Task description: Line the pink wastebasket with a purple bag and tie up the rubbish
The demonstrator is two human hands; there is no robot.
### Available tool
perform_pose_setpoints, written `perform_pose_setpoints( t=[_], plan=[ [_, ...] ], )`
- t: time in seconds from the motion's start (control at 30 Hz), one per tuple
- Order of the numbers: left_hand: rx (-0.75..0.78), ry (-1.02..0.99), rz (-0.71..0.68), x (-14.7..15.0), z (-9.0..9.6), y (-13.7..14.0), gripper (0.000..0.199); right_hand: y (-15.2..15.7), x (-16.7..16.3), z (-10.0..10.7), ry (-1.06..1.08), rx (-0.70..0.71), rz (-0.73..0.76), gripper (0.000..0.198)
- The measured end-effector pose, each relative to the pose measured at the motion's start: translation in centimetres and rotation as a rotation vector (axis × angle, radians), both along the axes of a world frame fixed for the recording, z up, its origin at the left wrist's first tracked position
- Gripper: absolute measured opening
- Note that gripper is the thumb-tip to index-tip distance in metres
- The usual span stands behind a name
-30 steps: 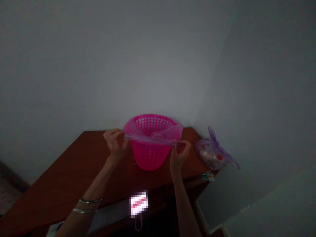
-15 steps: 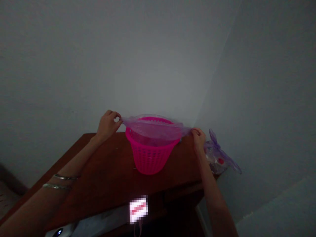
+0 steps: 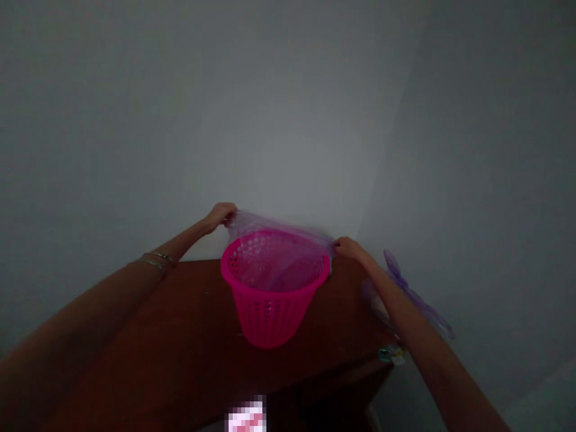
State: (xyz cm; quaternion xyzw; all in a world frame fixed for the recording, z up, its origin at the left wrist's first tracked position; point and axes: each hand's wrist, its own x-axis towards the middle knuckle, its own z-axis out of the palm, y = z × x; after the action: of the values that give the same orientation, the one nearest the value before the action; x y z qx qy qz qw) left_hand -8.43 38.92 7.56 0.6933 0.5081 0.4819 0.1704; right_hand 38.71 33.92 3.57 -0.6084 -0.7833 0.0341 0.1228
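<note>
A bright pink perforated plastic basket [image 3: 274, 318] stands upright on a dark reddish-brown wooden table [image 3: 189, 324]. A thin, translucent purple plastic bag [image 3: 279, 258] hangs partly inside it, its far edge stretched over the back rim. My left hand [image 3: 222, 215] pinches that edge at the back left, above the rim. At the back right, my right hand [image 3: 347, 247] is closed on the other end of the same edge, close to the rim. The front rim of the basket is uncovered.
A knotted purple bag [image 3: 400, 282] with contents lies at the table's right end, partly behind my right forearm. Small green and white items [image 3: 391, 354] lie at the table's right corner. A grey wall [image 3: 288, 120] rises behind the table. A pixelated bright patch shows at the bottom.
Both hands have drawn the bag's edge from across the opening to the back rim, and more of the bag hangs inside. The view has tilted up slightly.
</note>
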Motion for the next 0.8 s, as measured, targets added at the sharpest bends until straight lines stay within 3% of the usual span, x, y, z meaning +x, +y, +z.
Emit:
perform_pose_setpoints(
  t=[0.1, 0.23, 0.4, 0.53, 0.63, 0.73, 0.8],
  plan=[
    [-0.078, 0.222, 0.001, 0.5, 0.8, 1.3, 0.018, 1.3, -0.5, 0.4, -0.049, 0.02, -0.059, 0.02],
    [-0.055, 0.395, 0.079, 1.4, 1.7, 2.7, 0.015, 2.6, -0.9, 0.6, -0.099, 0.064, -0.115, 0.024],
    [-0.004, 0.454, 0.136, 2.5, 2.3, 3.1, 0.009, 2.5, -1.2, 0.8, -0.099, 0.137, -0.18, 0.04],
    [0.105, 0.407, 0.189, 3.0, 4.1, 0.6, 0.007, 1.2, -0.9, 2.4, 0.057, 0.312, -0.271, 0.051],
    [0.388, 0.248, 0.263, 3.1, 6.9, -2.6, 0.011, 0.1, -0.1, 5.5, 0.201, 0.496, -0.267, 0.059],
    [0.661, 0.08, 0.268, 3.0, 11.4, -5.6, 0.029, -1.0, 0.6, 9.9, 0.342, 0.641, -0.175, 0.032],
    [0.729, 0.028, 0.258, 3.3, 15.3, -7.3, 0.047, -2.0, 0.3, 13.4, 0.476, 0.734, -0.066, 0.02]
  ],
)
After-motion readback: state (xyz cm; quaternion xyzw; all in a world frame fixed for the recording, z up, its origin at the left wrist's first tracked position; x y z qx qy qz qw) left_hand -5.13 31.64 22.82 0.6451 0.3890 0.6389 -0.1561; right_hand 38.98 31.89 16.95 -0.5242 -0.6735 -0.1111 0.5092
